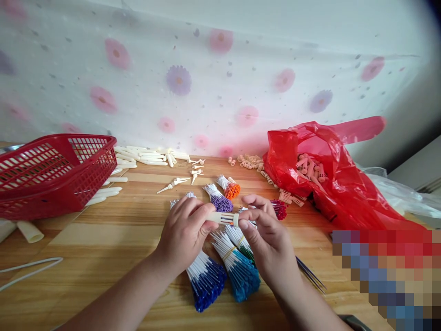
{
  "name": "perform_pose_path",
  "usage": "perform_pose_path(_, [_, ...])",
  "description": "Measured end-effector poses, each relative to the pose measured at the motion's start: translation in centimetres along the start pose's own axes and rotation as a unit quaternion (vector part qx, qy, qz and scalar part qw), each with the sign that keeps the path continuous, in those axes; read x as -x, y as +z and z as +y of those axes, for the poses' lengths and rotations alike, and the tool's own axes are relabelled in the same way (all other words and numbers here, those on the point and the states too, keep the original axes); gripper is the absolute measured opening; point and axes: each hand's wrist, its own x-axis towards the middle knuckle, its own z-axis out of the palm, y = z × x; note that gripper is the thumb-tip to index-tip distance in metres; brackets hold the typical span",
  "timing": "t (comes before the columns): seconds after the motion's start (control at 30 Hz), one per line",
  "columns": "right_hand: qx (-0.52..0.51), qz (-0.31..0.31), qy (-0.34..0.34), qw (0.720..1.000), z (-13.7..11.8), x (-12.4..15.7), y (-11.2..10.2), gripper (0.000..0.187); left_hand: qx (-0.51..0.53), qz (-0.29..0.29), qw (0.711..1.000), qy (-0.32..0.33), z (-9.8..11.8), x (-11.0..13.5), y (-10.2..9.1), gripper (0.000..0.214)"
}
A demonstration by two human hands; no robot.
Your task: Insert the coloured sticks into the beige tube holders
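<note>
The left hand (186,232) has its grip around the cream slotted barrel (225,219); the right hand (268,236) pinches its collared right end. Best hold it straight, pressing lightly.

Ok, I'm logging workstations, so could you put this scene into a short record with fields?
Left hand: grips a cream slotted tube
Right hand: fingertips at the tube's collared end
White-stemmed bundles: orange-tipped, purple-tipped, dark-blue-tipped, teal-tipped, others partly hidden
Left side: red basket
Right side: red plastic bag with peach pieces
Surface: wooden table
</note>
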Motion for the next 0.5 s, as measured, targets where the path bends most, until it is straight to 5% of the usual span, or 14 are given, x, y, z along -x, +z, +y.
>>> perform_pose_path(0.33, [-0.114,0.022,0.090,0.989,1.1,0.5,0.5,0.009,-0.039,0.011,0.999,0.025,0.2,-0.4,-0.4,0.039])
perform_pose_path(0.5, [-0.062,-0.001,0.101,0.993,1.4,0.1,0.2,0.014,-0.070,0.009,0.997,0.033,0.1,-0.4,-0.4,0.036])
